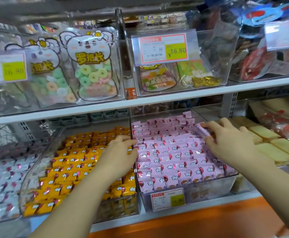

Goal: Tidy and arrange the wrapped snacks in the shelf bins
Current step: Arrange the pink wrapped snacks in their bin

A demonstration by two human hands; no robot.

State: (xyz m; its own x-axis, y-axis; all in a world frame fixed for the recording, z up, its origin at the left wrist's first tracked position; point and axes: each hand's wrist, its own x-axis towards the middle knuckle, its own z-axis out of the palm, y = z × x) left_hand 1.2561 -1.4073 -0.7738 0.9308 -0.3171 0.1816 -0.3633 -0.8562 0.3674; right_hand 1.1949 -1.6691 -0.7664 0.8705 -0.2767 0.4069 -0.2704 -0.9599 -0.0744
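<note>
A clear bin on the lower shelf is packed with rows of pink wrapped snacks. My left hand rests at the bin's left wall, its fingers spread loosely over the wall's edge and touching the pink rows. My right hand lies over the bin's right side and its curled fingers pinch a pink snack at the far right row. To the left stands a clear bin of yellow wrapped snacks.
At the far left sits a bin of white wrapped snacks. Pale yellow cakes fill the bin on the right. The upper shelf holds bins of gummy candy bags with price tags. An orange ledge runs along the front.
</note>
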